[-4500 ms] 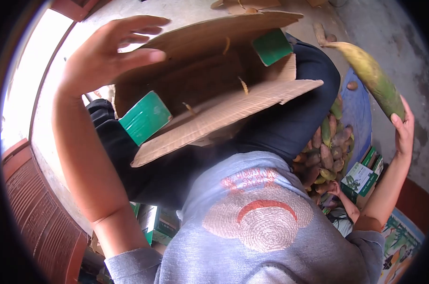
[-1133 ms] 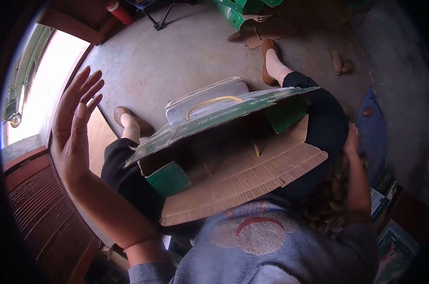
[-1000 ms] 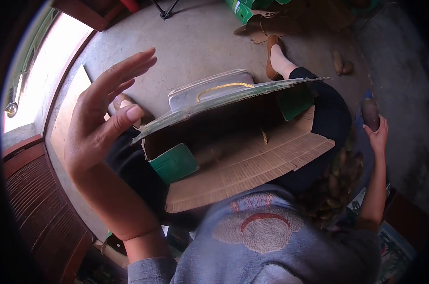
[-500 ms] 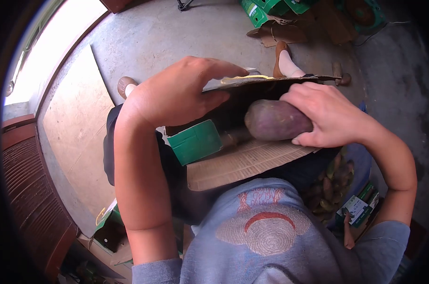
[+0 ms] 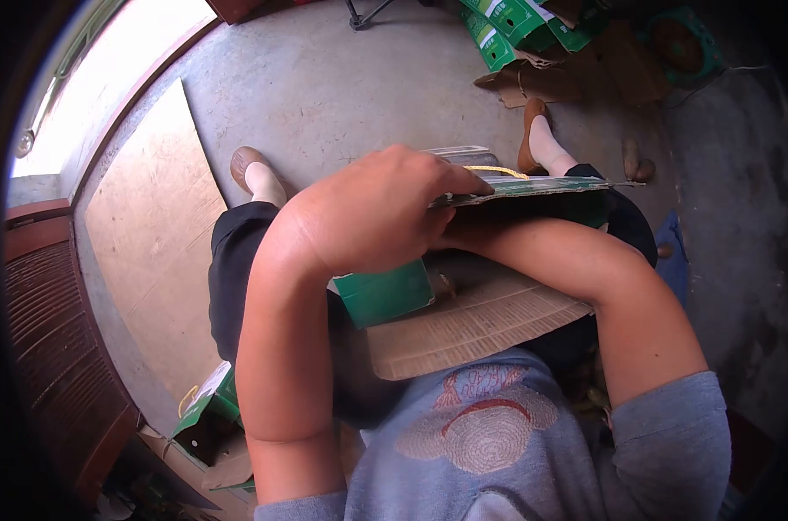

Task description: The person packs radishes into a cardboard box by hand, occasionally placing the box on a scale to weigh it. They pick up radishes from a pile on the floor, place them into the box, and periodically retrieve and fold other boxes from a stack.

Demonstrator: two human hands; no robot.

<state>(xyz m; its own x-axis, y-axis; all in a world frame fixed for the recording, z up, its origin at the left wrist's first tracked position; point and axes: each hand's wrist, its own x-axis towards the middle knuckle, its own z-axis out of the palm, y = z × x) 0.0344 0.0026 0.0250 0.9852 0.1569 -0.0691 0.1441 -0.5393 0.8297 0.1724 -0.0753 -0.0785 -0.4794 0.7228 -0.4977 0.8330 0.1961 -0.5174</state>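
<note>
A cardboard box [image 5: 476, 326] sits across my lap, its brown near flap folded out towards my shirt and a green side flap [image 5: 385, 293] at its left. My left hand [image 5: 385, 208] pinches the top edge of the box's far wall [image 5: 546, 185], beside a yellow cord handle [image 5: 498, 171]. From the right, my right forearm [image 5: 550, 252] reaches into the box beneath my left hand. My right hand itself is hidden inside, so what it holds does not show. The purple sweet potato from the earlier frame is out of sight.
Green cartons [image 5: 516, 35] and torn cardboard lie on the floor at the far right. Two brown lumps [image 5: 635, 161] rest beyond my right knee. A wooden board [image 5: 159, 234] lies at the left, with an opened green carton [image 5: 211, 412] near my left elbow.
My right hand has carried the purple sweet potato leftward and down into the box, where both are now hidden. My left hand has closed on the box's far edge.
</note>
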